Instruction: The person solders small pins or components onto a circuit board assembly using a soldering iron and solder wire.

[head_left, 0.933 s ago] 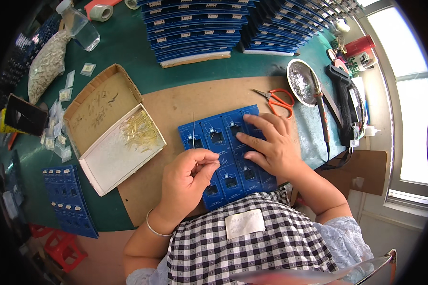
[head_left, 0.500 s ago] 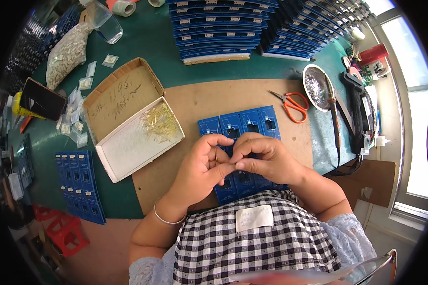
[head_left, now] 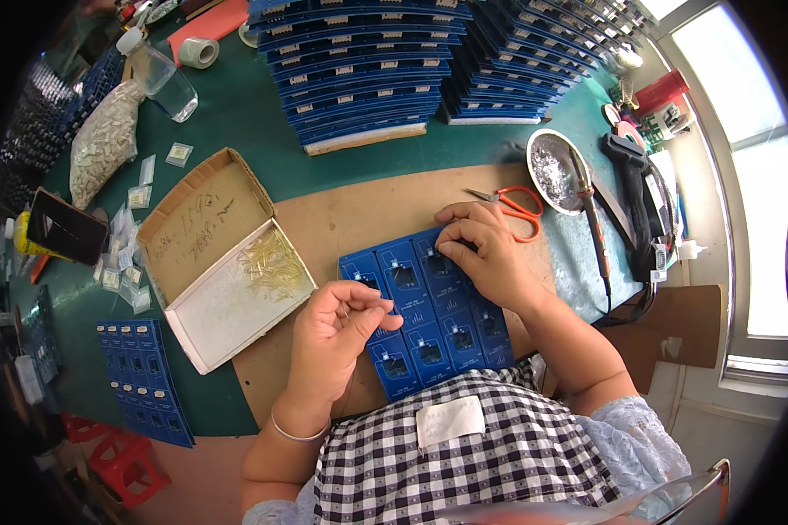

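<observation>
A blue circuit board panel (head_left: 425, 331) with several square cutouts lies in front of me on a brown board. My right hand (head_left: 486, 254) pinches thumb and fingers together at the panel's far right cutout; what sits between the fingertips is too small to make out. Over the panel's left edge, my left hand (head_left: 334, 328) is curled closed, with thin metal pins faintly visible among its fingers. To its left, an opened cardboard box (head_left: 214, 306) holds a pile of thin gold-coloured pins (head_left: 274, 265).
Orange-handled cutters (head_left: 518, 210) lie beyond my right hand. Farther right are a metal bowl (head_left: 547, 175) and a soldering iron (head_left: 594, 227). Tall stacks of blue panels (head_left: 359, 79) stand at the back. Another panel (head_left: 144, 381), a bag of white parts (head_left: 105, 144) and a bottle (head_left: 162, 79) are leftward.
My hands, close together at the fingertips before, have parted. The right hand has moved away to the panel's far right; the left has drawn back to its left edge. The whole view has shifted slightly.
</observation>
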A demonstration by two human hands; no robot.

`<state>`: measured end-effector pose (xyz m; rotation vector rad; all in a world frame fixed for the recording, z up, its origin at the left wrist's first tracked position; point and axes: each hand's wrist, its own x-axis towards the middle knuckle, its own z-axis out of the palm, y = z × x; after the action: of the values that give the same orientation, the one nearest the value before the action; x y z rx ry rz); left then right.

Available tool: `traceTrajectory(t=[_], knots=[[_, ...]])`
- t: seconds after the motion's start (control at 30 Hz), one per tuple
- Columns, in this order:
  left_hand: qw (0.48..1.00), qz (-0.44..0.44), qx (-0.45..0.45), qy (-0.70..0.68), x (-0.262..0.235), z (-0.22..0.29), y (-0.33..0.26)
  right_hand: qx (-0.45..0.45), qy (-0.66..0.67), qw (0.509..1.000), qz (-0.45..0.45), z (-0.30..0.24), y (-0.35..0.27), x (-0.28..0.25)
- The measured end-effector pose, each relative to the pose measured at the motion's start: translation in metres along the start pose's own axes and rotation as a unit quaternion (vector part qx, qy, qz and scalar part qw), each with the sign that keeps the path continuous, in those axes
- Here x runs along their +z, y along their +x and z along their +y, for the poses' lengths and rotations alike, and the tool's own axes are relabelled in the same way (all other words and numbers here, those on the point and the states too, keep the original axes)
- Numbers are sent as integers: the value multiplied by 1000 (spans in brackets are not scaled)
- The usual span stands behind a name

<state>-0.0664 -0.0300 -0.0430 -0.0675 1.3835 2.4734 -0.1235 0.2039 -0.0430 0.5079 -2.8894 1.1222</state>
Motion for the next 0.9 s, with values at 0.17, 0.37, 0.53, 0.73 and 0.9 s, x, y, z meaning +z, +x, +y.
traceTrajectory(t=[0.17, 0.37, 0.53, 0.73, 0.9], knots=[[999, -1, -35, 18, -2, 2, -1, 10, 36, 999, 20, 2, 0, 5], [995, 8, 28, 92, -3, 1, -1, 1, 26, 999, 30, 2, 1, 8], [999, 6, 11, 42, -1, 3, 0, -64, -107, 989, 76, -7, -1, 8], [1000, 5, -10, -15, -3, -3, 3, -202, -331, 919, 70, -24, -10, -1], [999, -8, 24, -35, -4, -5, 6, -259, -356, 894, 86, -18, -5, -4]])
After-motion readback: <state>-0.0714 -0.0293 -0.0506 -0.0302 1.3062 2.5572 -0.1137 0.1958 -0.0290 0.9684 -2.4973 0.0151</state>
